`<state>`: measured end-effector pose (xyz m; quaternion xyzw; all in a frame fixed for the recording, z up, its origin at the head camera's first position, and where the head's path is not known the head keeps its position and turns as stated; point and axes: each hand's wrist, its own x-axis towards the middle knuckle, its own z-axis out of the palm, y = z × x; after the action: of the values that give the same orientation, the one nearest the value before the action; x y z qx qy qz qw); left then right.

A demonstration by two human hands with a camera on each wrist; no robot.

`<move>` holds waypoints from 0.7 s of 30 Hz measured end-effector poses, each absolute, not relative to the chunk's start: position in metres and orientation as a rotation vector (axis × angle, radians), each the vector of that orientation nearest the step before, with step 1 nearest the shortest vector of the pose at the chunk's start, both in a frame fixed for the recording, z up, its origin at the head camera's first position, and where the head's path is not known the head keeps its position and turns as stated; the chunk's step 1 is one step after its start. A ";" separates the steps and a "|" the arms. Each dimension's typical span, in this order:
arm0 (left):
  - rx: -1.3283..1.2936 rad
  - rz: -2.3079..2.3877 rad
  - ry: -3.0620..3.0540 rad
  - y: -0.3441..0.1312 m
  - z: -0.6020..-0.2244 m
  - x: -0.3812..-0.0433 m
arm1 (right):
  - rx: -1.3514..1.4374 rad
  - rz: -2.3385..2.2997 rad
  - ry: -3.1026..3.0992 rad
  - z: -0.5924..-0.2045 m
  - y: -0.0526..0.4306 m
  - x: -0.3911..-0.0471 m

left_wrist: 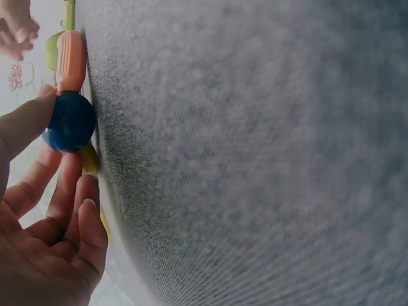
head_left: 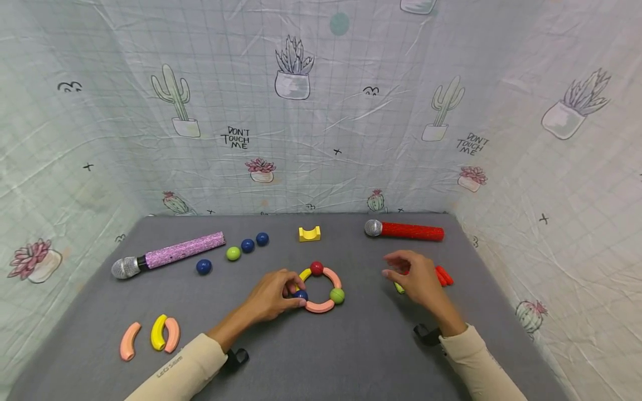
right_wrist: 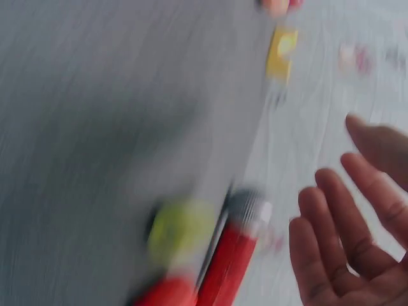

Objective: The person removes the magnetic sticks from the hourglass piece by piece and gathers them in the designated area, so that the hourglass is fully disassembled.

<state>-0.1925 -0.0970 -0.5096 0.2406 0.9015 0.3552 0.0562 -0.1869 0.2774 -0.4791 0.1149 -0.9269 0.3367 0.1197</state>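
Observation:
A ring of curved pieces and balls lies mid-table. My left hand (head_left: 275, 292) pinches the ring's blue ball (head_left: 301, 296) between thumb and fingertips; the left wrist view shows the ball (left_wrist: 70, 122) against a ridged pink curved piece (left_wrist: 71, 60). Around the ring are a red ball (head_left: 316, 268), a green ball (head_left: 337, 296), a yellow curved piece (head_left: 305, 274) and two pink ones. My right hand (head_left: 415, 277) holds nothing, its fingers loosely bent, above a light-green piece (head_left: 399, 288) and red pieces (head_left: 443, 276) that it partly hides.
A pink-purple microphone (head_left: 185, 250), loose blue balls (head_left: 203, 267) and a green ball (head_left: 233, 253) lie at back left. Front left are loose curved pieces (head_left: 157, 332). A yellow cradle-shaped block (head_left: 309, 234) and a red microphone (head_left: 411, 231) lie near the back edge, before a printed curtain (head_left: 321, 122).

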 end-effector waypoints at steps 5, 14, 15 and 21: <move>0.748 1.054 2.767 -0.097 -0.508 -0.193 | 0.602 1.129 -2.791 -0.480 0.227 -0.183; 0.765 0.995 2.808 -0.094 -0.508 -0.194 | 1.084 0.997 -2.911 -0.489 0.165 -0.186; 0.773 0.993 2.813 -0.093 -0.508 -0.194 | 1.103 0.948 -2.921 -0.491 0.162 -0.187; 0.828 0.958 2.851 -0.093 -0.508 -0.194 | 1.163 0.790 -2.941 -0.499 0.149 -0.189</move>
<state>-0.1942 -0.0928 -0.5076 0.2653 0.9139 0.3072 0.0108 -0.1887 0.1487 -0.4989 0.3562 -0.9006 0.2420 -0.0594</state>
